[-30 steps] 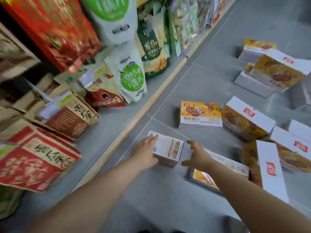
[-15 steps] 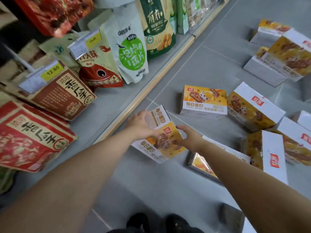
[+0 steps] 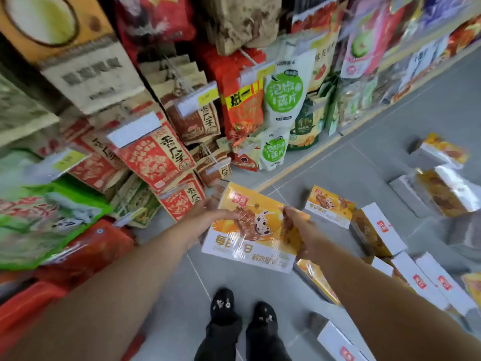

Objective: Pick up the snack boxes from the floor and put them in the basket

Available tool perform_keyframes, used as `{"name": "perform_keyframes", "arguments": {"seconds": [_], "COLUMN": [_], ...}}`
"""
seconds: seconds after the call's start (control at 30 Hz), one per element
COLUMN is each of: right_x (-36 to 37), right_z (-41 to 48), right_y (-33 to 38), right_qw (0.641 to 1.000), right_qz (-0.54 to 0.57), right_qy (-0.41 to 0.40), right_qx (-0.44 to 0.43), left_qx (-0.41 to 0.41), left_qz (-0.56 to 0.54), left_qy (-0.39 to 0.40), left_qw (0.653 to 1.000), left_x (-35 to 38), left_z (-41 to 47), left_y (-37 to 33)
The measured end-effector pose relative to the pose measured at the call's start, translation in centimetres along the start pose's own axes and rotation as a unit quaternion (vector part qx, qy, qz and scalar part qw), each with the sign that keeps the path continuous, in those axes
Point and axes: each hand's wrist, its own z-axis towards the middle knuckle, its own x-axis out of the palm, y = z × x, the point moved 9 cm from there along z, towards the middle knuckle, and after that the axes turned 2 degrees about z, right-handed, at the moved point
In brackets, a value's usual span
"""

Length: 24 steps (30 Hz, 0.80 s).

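A: Far to the left of the left hand (image 3: 208, 213), below the forearm: a red plastic thing (image 3: 39, 300). Perhaps the basket? Too blurred to say.

B: Agreed, impossible to tell. Next, the left hand itself: gripping the left edge of the snack box (image 3: 250, 238), thumb laid on the printed face, other fingers hidden underneath.

A: Between both hands, then, the box in the air, well above the floor (image 3: 182, 295), printed face upward, a little tilted. After it the right hand (image 3: 295, 230): gripping the right edge in the same manner, thumb on top.

B: To the right of the right hand, more snack boxes (image 3: 374, 230) lying on the floor, and another box (image 3: 317, 280) just under the right wrist.

A: How to carry it well?

B: Keep both grips firm: shiny wrap, probably slippery. Keep the box level. Swing to the left only after finding the basket with the eyes. Avoid brushing the hanging packets (image 3: 156, 157) beyond the left hand.

A: And compared with half a second ago?

B: Higher now. Then, low near the floor and steeply tilted. A full second ago, flat on the floor, both hands only arriving at its sides.
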Motion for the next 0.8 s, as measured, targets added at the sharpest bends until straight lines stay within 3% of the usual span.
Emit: {"name": "perform_keyframes", "arguments": {"seconds": [0.17,0.3,0.43,0.63,0.8], "right_x": [7.2,15.7,23.7,35.6,43.8], "right_z": [-8.3,-12.9,-15.8,-20.3,-22.1], "right_y": [3.5,3.5,-0.6,-10.6,-16.7], "right_qw": [0.995,0.981,0.962,0.940,0.914], "right_qz": [-0.067,-0.151,-0.238,-0.306,-0.369], "right_qy": [0.060,0.088,0.085,0.116,0.143], "right_qx": [-0.041,-0.085,-0.101,-0.096,-0.089], "left_qx": [-0.009,-0.010,0.002,-0.115,-0.178], "left_qz": [-0.071,-0.128,-0.185,-0.197,-0.149], "left_qy": [-0.082,-0.148,-0.191,-0.215,-0.256], "left_qw": [0.994,0.981,0.964,0.950,0.939], "left_x": [-7.3,-13.6,-18.5,-24.8,-30.5], "left_z": [-12.2,-18.1,-20.7,-26.0,-29.3], "left_y": [2.0,8.8,18.2,35.0,43.5]}}
